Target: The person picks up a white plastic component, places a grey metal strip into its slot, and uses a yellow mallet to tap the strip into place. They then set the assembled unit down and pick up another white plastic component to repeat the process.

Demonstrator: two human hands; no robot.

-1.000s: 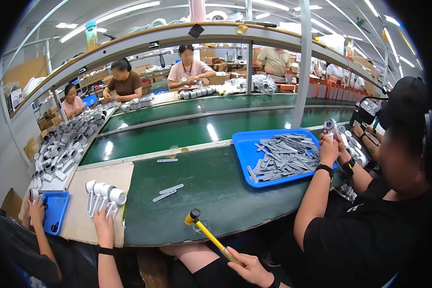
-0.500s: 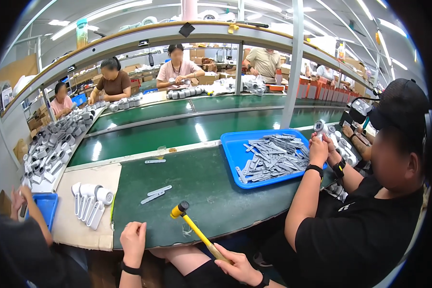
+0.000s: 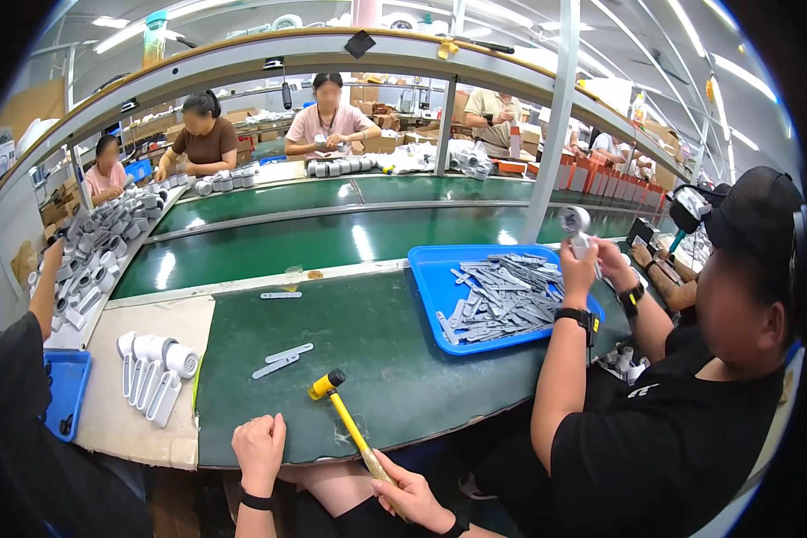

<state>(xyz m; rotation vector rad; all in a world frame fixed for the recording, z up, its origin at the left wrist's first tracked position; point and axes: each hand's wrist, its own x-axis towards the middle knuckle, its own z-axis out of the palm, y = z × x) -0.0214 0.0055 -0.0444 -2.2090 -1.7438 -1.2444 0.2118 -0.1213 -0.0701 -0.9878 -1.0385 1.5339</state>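
My right hand (image 3: 411,496) is closed round the lower handle of a yellow mallet (image 3: 351,426) with a black face. The mallet's head is over the green tabletop (image 3: 421,394); I cannot tell whether it touches. My left hand (image 3: 260,451) is curled into a loose fist at the table's near edge, with nothing visible in it. Beyond the hands lie two grey handle strips (image 3: 282,360) side by side, and another grey strip (image 3: 281,295) lies farther back. To the left, several white hair-dryer-shaped bodies (image 3: 157,377) lie in a row on a cardboard sheet (image 3: 108,403).
A blue tray (image 3: 429,309) heaped with grey strips stands at the right. Beside it a co-worker in black (image 3: 663,430) holds a white body. At the left another person's arm reaches toward piled grey-white parts (image 3: 99,269), above a blue bin (image 3: 73,377). A metal post (image 3: 556,134) rises behind.
The mallet has shifted slightly left and its head has tilted. My left hand has moved slightly right and curled tighter. The right co-worker has raised the white body; the left person's arm has reached farther out.
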